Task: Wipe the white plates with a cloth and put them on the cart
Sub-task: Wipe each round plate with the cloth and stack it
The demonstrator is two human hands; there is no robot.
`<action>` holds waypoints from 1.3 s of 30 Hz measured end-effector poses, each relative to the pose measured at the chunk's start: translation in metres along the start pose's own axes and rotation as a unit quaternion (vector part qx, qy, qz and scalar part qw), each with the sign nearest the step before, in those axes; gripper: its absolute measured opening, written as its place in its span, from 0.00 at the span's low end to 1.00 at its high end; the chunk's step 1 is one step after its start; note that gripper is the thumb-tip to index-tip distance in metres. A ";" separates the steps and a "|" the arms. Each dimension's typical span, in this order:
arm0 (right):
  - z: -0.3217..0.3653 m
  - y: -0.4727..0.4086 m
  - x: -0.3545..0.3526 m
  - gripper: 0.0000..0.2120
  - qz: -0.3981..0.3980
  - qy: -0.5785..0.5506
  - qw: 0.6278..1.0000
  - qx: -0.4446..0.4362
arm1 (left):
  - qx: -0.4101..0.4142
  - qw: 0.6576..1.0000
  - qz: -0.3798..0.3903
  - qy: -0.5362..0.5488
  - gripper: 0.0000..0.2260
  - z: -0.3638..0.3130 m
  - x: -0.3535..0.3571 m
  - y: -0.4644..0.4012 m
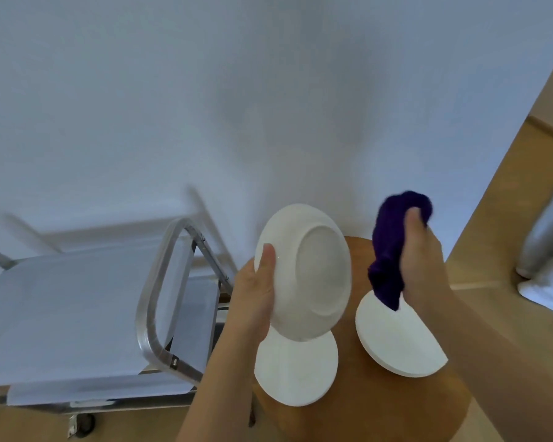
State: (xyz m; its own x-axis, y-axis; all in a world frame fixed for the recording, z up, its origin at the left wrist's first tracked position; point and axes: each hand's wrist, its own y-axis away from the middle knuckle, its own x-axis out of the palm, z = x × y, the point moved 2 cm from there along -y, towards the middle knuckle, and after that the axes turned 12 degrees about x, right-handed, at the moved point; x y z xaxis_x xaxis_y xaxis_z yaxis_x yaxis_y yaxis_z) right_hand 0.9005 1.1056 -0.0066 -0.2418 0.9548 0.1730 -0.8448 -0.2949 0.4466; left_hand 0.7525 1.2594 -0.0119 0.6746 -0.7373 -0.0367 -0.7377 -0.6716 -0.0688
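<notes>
Left hand [256,301] grips a white plate [304,272] by its left rim, thumb curled over the underside; the fingers are hidden behind it. Plate is tilted up off the table, underside and foot ring facing the camera.

Right hand [423,263] is closed around a bunched dark purple cloth [387,253], thumb pressed on top. Cloth hangs down from the fist, apart from the raised plate; its lower tip hangs in front of the far rim of a plate below, contact unclear.

Round wooden table [380,406] carries two more white plates lying flat: the near-left plate [296,374], partly covered by the raised one, and the right plate [396,342], partly covered by the right forearm.

Metal cart [160,282] stands to the left of the table, tubular handle toward it, its top shelf [77,314] pale grey. One castor [83,424] shows at the bottom.

No readable writing, brand or label anywhere; plate undersides look blank.

Background: pale wall [205,90], wooden floor [508,218].
</notes>
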 end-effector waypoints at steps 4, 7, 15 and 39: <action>0.014 0.029 0.050 0.11 0.071 0.221 0.923 -0.307 | 0.048 0.992 0.052 -0.108 0.16 -0.006 0.021 0.000; 0.006 0.032 0.074 0.23 0.055 0.428 0.807 -0.403 | 0.053 0.995 0.074 -0.050 0.22 -0.006 0.022 0.004; 0.031 -0.008 0.067 0.19 0.118 0.369 0.870 -0.305 | 0.043 0.999 0.029 -0.008 0.16 -0.019 0.004 0.008; -0.043 0.022 0.051 0.26 0.018 0.075 0.987 -0.144 | -0.016 0.950 -0.258 0.172 0.11 -0.031 0.062 -0.009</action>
State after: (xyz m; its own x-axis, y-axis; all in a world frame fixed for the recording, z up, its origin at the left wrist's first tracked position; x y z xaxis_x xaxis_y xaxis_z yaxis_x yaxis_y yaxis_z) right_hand 0.8491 1.1501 -0.0262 -0.3242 0.9451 0.0419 -0.9296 -0.3265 0.1711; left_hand 0.7999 1.2176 0.0178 0.9025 -0.2853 0.3225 -0.3147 -0.9483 0.0418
